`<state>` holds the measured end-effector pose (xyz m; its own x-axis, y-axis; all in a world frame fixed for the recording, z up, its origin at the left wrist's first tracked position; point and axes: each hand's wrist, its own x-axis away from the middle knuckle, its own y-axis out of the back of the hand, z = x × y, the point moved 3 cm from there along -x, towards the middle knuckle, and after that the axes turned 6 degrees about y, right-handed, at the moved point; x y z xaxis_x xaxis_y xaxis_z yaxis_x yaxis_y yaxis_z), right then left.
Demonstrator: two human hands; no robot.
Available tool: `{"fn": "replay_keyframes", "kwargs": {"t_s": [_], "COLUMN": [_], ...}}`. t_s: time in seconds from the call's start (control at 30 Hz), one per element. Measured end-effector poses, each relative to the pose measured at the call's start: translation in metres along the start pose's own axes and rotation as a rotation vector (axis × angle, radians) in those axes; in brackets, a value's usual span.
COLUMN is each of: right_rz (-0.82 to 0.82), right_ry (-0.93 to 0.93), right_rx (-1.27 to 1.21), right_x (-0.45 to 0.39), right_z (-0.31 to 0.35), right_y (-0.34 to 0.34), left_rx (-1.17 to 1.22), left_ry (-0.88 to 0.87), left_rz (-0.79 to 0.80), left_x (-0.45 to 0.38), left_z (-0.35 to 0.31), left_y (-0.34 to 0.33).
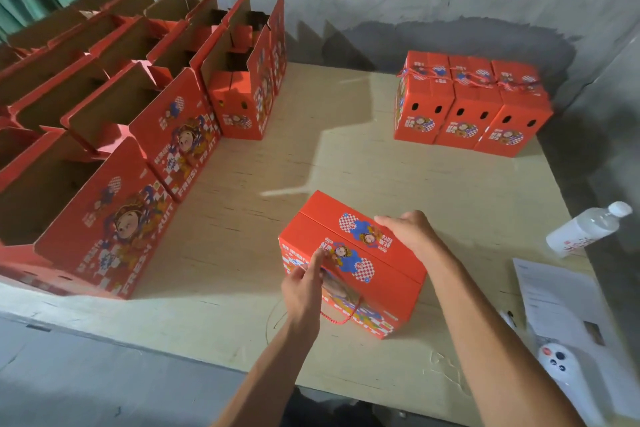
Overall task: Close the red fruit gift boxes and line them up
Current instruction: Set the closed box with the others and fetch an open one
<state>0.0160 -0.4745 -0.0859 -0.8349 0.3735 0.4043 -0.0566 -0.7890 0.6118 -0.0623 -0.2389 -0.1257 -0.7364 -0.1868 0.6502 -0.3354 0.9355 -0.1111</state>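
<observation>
A red fruit gift box [377, 274] with its top flaps folded down sits in the middle front of the table. My left hand [304, 282] is at its near top edge, fingers curled and pinching the red rope handle [343, 317] that loops down the front face. My right hand [410, 232] rests on the far right side of the lid, fingers bent over the edge. Three closed boxes [471, 104] stand side by side in a row at the back right. Several open boxes [145, 121] with raised flaps fill the left side of the table.
The plywood table [259, 166] has bare room between the open boxes and the closed row. A plastic water bottle [585, 229] lies at the right edge. Printed papers [561, 305] and a white handheld device [561, 371] lie at the front right. A concrete wall stands behind.
</observation>
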Motion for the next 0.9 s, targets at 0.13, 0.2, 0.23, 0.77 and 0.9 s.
{"fn": "replay_keyframes", "kwargs": {"t_s": [0.13,0.2,0.23,0.77,0.9], "right_rz": [0.088,0.081,0.086,0.268,0.347], "right_ry": [0.042,0.102,0.133,0.336,0.338], "right_rx": [-0.135,-0.172,-0.180,-0.338,-0.276], "right_x": [-0.002,-0.004,-0.005,0.027,0.028], "right_z": [0.018,0.025,0.027,0.123,0.144], "right_y": [-0.003,-0.011,-0.013,0.005,0.024], "left_rx": [-0.011,-0.017,0.004,-0.261,-0.489], "left_ry": [-0.145,-0.246,-0.288,-0.738,-0.842], "left_rz": [0.074,0.137,0.187,0.361,0.265], "left_x": [0.017,0.027,0.031,0.033,0.019], "left_z": [-0.024,-0.048,-0.061,-0.140,-0.169], "left_y": [-0.004,-0.010,-0.014,-0.069,-0.081]}}
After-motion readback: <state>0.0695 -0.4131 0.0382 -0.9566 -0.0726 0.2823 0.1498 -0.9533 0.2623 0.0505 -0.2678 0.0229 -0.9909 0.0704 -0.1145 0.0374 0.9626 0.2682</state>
